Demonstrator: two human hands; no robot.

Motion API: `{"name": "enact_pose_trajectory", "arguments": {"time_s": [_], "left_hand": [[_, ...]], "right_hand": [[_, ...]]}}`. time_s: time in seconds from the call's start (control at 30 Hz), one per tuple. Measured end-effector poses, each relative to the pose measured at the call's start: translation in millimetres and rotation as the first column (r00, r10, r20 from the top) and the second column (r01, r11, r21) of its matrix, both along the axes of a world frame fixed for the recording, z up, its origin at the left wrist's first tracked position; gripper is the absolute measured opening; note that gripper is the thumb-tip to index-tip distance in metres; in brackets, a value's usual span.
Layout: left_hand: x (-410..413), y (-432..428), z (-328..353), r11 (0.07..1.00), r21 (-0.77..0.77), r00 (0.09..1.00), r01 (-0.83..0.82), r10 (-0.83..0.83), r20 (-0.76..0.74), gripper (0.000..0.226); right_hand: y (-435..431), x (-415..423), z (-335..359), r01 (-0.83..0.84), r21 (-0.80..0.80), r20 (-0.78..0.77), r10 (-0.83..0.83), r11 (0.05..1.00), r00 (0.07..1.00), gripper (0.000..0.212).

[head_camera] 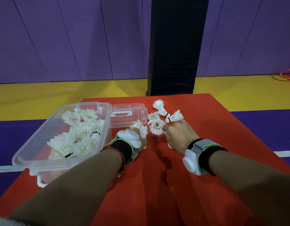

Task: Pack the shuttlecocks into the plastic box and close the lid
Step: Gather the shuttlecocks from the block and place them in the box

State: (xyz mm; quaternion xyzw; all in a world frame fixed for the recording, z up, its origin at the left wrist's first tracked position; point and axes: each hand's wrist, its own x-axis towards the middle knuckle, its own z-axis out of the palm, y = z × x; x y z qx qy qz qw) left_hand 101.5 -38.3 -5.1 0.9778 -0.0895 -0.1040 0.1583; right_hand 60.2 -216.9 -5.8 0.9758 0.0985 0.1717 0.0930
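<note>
White feathered shuttlecocks (79, 136) fill most of the clear plastic box (26, 154) on your left, and a few loose ones lie clustered on the red mat (157, 185) just past your knuckles, beside the clear lid (128, 115) (set behind the box so the opening is free). Your left hand (137, 136) is clenched round a couple of them beside the box wall, seemingly ready to drop them in. Your right hand (180, 134) curls its fingers onto another in the cluster, so both hands gather at once.

Fingers of the left hand (141, 141) are hidden — beneath its white sensor (130, 136) and shuttlecocks (140, 128).
</note>
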Motion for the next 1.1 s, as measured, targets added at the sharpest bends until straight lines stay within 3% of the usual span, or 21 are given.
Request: {"name": "enact_pose_trajectory", "arguments": {"time_s": [0.1,0.23,0.5,0.67,1.1], "left_hand": [[-0.9,-0.2,10.8,1.000,-0.004,0.997,0.006,-0.006,0.072,0.016],[-13.8,6.5,34.1,0.998,0.028,0.986,0.048,-0.052,0.156,0.014],[-26.6,18.8,67.0,1.000,-0.005,0.942,-0.003,0.004,0.335,0.045],[-31.5,40.3,85.4,0.989,-0.147,0.906,-0.007,0.069,0.417,0.035],[-31.8,111.6,104.7,0.891,-0.439,0.826,-0.115,0.331,0.456,0.047]], "right_hand": [[0.5,-1.7,7.2,-0.007,-0.016,0.036,0.007,1.000,0.999,0.018],[4.5,-8.8,24.0,-0.006,-0.018,0.113,0.008,1.000,0.994,0.020],[16.3,-25.5,56.8,0.011,-0.013,0.178,-0.009,1.000,0.984,0.017],[35.1,-28.5,73.0,0.003,0.023,0.231,-0.008,1.000,0.973,0.019],[99.8,-17.5,95.5,-0.135,0.065,0.284,0.112,0.989,0.952,0.019]]}}
